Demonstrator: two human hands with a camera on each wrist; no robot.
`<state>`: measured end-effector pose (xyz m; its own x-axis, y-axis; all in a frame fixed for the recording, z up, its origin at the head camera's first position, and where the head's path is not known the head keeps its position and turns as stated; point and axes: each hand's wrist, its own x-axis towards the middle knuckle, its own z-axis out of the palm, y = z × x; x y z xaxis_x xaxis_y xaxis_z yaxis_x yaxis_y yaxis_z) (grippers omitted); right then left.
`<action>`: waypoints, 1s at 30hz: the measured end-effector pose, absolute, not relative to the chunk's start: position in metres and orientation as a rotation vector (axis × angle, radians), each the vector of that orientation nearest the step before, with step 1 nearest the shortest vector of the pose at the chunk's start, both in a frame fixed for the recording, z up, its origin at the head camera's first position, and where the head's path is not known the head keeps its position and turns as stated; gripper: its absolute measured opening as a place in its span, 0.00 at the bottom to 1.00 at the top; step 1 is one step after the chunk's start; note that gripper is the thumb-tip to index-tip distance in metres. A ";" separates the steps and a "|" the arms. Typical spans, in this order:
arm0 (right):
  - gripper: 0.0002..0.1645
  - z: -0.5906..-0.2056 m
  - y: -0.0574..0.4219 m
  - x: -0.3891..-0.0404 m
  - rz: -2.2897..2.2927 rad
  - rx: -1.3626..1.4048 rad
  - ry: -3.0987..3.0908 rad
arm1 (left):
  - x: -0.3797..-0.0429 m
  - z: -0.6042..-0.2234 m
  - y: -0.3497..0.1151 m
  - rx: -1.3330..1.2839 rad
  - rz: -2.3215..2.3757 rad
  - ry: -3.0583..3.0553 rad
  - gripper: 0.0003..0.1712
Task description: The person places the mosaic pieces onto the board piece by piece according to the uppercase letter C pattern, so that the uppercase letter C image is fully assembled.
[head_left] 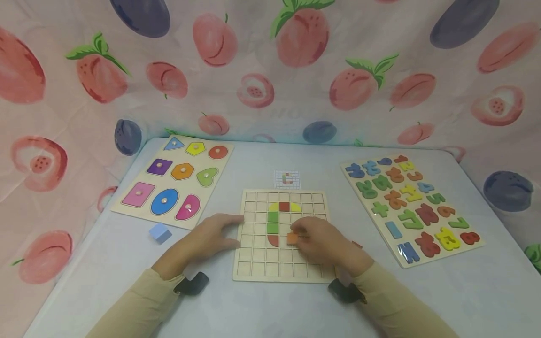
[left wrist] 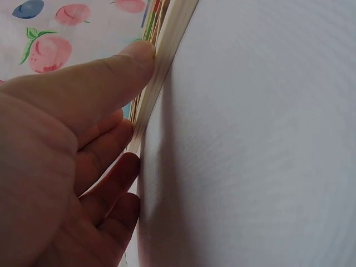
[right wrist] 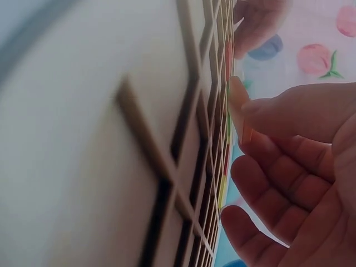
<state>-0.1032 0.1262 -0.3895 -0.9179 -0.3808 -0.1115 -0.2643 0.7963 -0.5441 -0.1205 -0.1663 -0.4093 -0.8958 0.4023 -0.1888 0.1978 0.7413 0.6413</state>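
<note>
A wooden grid board (head_left: 253, 268) lies in the middle of the table in the head view. In its cells sit a red square tile (head_left: 284, 206), two green square tiles (head_left: 273, 228), two yellow rounded tiles (head_left: 295, 207) and a red rounded tile (head_left: 274, 241). Between thumb and index finger, my right hand (head_left: 319, 239) pinches an orange tile (head_left: 291, 238) over the board, right of the red rounded one; the right wrist view shows this tile (right wrist: 240, 108) tilted. My left hand (head_left: 209, 239) touches the board's left edge with its fingertips, thumb apart from the fingers.
Behind the board lies a small pattern card (head_left: 278, 179). A shape puzzle (head_left: 169, 162) is at the left, with a blue block (head_left: 160, 233) nearby. At the right lies a number-and-character puzzle (head_left: 380, 230). A small red piece (head_left: 357, 244) shows beside my right wrist.
</note>
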 end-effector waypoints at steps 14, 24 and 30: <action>0.20 -0.387 0.115 -0.103 -0.761 -0.471 2.723 | -0.121 -0.409 -0.166 0.485 0.924 2.627 0.35; 0.20 -0.388 0.111 -0.103 -0.742 -0.513 2.717 | -0.121 -0.411 -0.167 0.506 0.932 2.628 0.35; 0.18 -0.388 0.109 -0.103 -0.730 -0.478 2.717 | -0.122 -0.411 -0.167 0.482 0.928 2.627 0.36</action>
